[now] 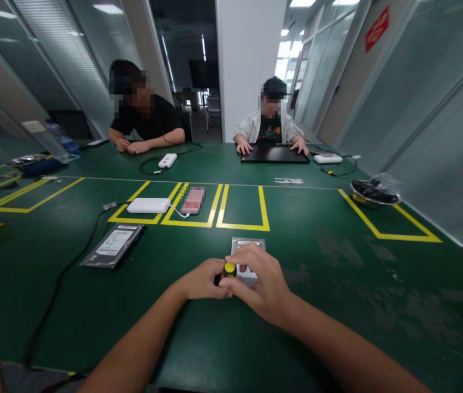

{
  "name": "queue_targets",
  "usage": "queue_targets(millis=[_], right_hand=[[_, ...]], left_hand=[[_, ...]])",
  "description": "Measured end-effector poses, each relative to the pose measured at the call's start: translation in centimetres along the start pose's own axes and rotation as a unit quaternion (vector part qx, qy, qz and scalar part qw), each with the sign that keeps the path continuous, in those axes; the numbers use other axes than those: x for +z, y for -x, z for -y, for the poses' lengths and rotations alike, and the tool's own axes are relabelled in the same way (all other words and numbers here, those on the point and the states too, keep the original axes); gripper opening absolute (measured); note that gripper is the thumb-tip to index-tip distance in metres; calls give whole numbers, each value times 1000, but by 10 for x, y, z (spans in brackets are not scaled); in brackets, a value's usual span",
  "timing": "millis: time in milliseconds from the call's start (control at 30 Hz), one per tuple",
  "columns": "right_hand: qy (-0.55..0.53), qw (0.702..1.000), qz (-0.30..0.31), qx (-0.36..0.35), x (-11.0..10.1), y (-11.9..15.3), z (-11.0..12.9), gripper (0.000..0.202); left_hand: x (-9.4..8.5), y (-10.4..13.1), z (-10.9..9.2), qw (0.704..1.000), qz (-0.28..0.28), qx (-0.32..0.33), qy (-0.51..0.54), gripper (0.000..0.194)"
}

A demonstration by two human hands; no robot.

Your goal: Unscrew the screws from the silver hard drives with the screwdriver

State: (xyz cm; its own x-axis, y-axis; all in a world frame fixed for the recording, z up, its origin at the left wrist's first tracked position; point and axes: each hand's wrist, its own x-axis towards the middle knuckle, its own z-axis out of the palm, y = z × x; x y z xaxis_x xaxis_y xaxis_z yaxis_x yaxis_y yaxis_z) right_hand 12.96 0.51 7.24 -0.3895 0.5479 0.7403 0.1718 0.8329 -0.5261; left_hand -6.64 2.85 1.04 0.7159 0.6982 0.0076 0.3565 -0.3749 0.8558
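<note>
My right hand (262, 278) pinches the yellow and black handle of a screwdriver (230, 269) between thumb and fingers. The handle's round end faces up toward me, and its tip is hidden below. From the other side my left hand (206, 279) closes round the same screwdriver, lower down. Under and just beyond my hands lies a silver hard drive (248, 242), partly covered by my right fingers. To the left, apart from both hands, rests a second hard drive (113, 245) with a white label, apparently in a clear bag.
The green table (198, 349) carries yellow tape rectangles (242, 226). A white power strip (148, 206) with a black cable and a pixelated phone (193, 200) lie ahead. At right stands a bowl (374, 194) of dark items. Two people sit opposite, one touching a black panel (275, 153).
</note>
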Motion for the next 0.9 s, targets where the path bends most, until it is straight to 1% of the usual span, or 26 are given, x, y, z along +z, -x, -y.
queue_targets(millis=[200,367,600,900], right_hand=[[6,1000,6,-10,0,1,1,22],[13,1000,2,-8,1,1,1,22],[6,1000,6,-4,1,0,1,23],[15,1000,-2,1,1,1,-1,26]], left_hand=[[2,1,1,1000,-9,6,13,11],[2,1,-2,999,-17,12,25,13],[2,1,-3,1000,-14,9,27,11],[0,0,-1,1000,-9,10,26,16]])
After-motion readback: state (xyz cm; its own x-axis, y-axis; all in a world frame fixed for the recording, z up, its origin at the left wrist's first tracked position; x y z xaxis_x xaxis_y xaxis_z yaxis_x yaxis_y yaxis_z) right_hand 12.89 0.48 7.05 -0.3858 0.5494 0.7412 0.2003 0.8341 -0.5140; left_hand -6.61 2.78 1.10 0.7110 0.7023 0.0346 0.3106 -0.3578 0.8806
